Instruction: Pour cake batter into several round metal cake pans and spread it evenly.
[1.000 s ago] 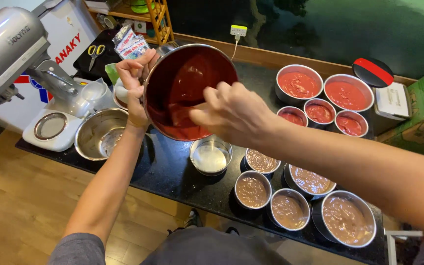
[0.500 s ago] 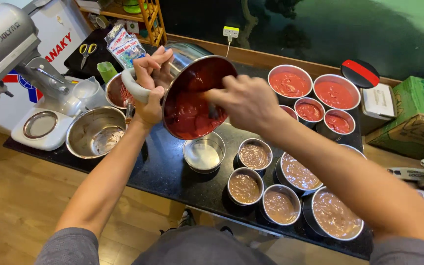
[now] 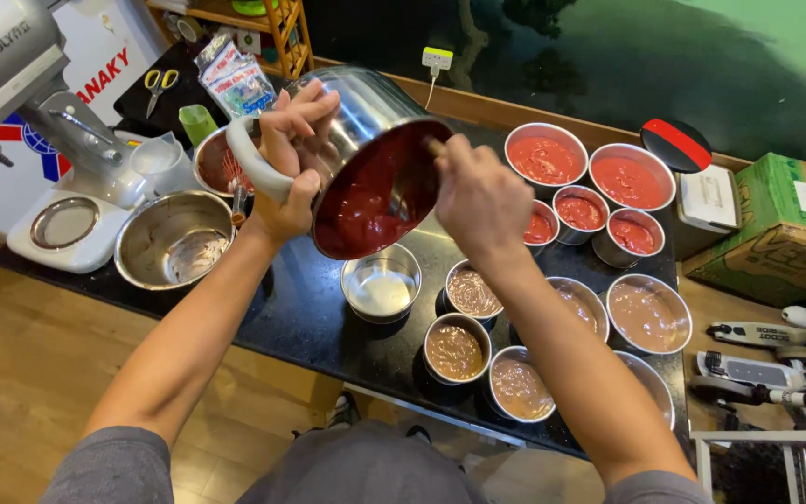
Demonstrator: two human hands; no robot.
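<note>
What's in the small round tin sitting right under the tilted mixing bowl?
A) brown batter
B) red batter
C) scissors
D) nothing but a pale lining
D: the small tin below the tilted bowl shows only a pale bottom, while nearby tins hold brown or red batter.

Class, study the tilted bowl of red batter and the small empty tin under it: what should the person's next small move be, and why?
Probably tip the mixing bowl a little further and scrape batter toward its lower rim. The left hand holds it by the white handle, tilted over the empty tin; the right hand has a tool inside, and no red batter has reached the tin.
</note>
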